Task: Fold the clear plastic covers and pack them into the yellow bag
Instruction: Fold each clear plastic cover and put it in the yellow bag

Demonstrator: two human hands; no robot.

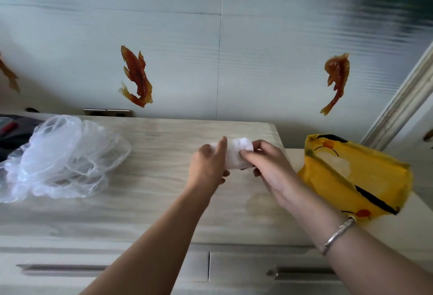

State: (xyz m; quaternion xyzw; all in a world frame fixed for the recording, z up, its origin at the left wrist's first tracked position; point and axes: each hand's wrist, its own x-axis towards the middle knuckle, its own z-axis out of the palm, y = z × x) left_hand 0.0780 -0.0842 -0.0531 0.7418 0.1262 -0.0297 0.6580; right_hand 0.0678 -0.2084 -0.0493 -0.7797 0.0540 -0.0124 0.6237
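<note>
A small folded bundle of clear plastic cover [236, 156] is held over the middle of the wooden cabinet top [150, 196]. My left hand [208, 165] grips its left end and my right hand [264, 163] pinches its right side. A loose pile of clear plastic covers [58, 156] lies at the left of the top. The yellow bag [351, 177], with black and red marks, lies open-mouthed at the right, just beside my right forearm; something pale shows through it.
Dark items [11, 130] sit at the far left behind the pile. The wall with orange fish stickers [136, 76] stands right behind the top. Drawer fronts with handles [61, 269] run along the near edge. A door frame [403, 100] rises at the right.
</note>
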